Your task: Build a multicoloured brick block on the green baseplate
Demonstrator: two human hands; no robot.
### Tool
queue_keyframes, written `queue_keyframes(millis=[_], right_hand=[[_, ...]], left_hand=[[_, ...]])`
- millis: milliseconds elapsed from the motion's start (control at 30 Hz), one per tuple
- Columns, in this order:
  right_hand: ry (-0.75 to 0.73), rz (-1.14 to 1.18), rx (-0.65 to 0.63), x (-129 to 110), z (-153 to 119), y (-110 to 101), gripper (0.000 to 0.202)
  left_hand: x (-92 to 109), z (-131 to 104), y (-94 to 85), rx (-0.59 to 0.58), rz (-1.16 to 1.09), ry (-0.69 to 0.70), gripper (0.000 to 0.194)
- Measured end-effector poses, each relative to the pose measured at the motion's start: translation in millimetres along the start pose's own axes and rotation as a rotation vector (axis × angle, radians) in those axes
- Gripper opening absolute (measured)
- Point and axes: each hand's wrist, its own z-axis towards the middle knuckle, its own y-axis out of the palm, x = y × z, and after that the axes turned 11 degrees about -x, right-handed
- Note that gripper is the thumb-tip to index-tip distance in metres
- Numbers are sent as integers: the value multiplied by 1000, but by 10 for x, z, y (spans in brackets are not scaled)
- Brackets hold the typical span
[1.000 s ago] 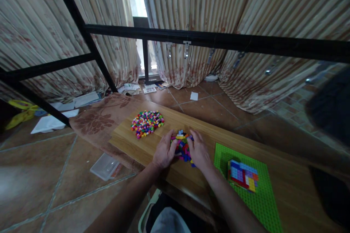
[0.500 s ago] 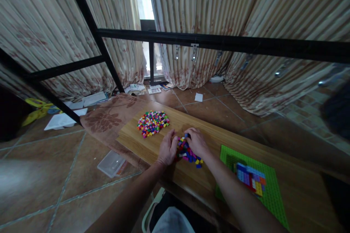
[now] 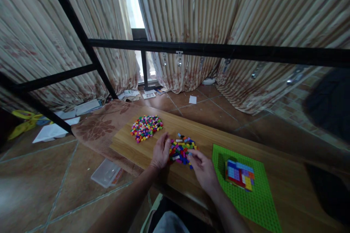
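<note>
A loose pile of coloured toy bricks (image 3: 182, 145) lies on the wooden tabletop between my hands. Along its left side rests my left hand (image 3: 161, 151), fingers stretched out and holding nothing I can see. My right hand (image 3: 203, 169) is at the pile's near right edge, thumb and forefinger pinched together. Something small and pale may be at those fingertips, too small to name. To the right, a green baseplate (image 3: 246, 207) carries a flat block of joined bricks (image 3: 239, 174) in blue, purple, red, yellow and orange.
Another heap of small bricks (image 3: 146, 128) is farther left on the wooden table (image 3: 123, 140). A brown patterned cloth (image 3: 95, 123) hangs past that end. A black metal rail (image 3: 191, 46) crosses ahead, before curtains. On the floor sits a clear plastic box (image 3: 105, 173).
My right hand has drawn back from the far side of the pile to its near right edge, uncovering more bricks. My left hand stays beside the pile. The view has shifted slightly.
</note>
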Motion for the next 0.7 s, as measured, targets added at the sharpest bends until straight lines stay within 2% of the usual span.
queue_keyframes(millis=[133, 267, 367, 433, 500, 600, 700], right_hand=[[124, 31, 1, 44, -407, 28, 43], [289, 240, -113, 207, -799, 227, 46], [292, 400, -88, 320, -1042, 418, 48], [265, 452, -46, 329, -1126, 455, 45], [248, 458, 10, 279, -1144, 381, 37], [259, 396, 80, 152, -1128, 129, 29], [278, 358, 121, 68, -1162, -102, 29]], left_hand=[[3, 5, 24, 0, 97, 13, 48], [3, 1, 46, -6, 186, 42, 45], [-3, 0, 48, -13, 205, 44, 44], [-4, 1, 43, -19, 201, 35, 45], [0, 8, 34, -10, 171, 40, 45], [15, 28, 18, -13, 154, 41, 47], [33, 52, 2, -38, 175, 22, 49]])
